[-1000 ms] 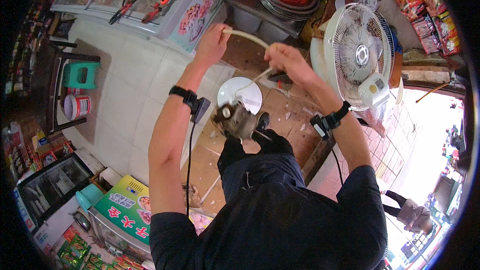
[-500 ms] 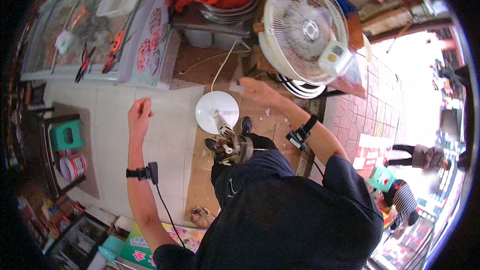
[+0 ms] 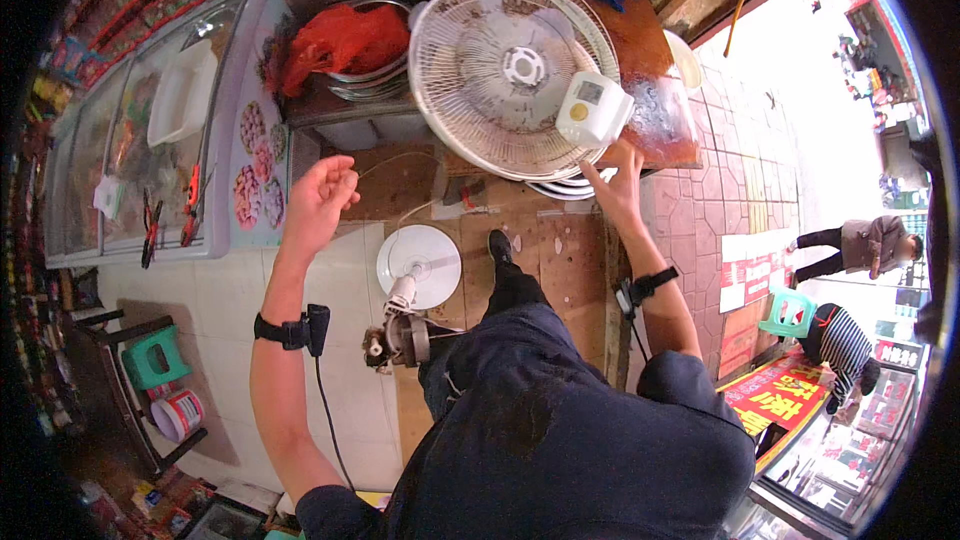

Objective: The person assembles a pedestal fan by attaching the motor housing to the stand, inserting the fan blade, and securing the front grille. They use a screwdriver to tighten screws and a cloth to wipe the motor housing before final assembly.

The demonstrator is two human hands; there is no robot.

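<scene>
A round off-white fan grille, joined to a white control box, lies on a wooden table. My right hand is at the grille's lower right edge, just below the control box. Its fingers are apart; whether they touch the rim I cannot tell. Out to the left, my left hand hangs in the air with loosely bent fingers and nothing visible in it. Between my arms stands the fan's pedestal, with a round white base on the floor and a bare motor on top, beside my leg.
Pliers and an orange-handled tool lie on the glass-topped freezer at left. A red mesh bag rests on stacked metal pans. Green stool at lower left; paved walkway with people at right.
My right hand has moved from above the floor to the grille's edge by the control box. My left hand has risen and its fingers have loosened. The view has shifted.
</scene>
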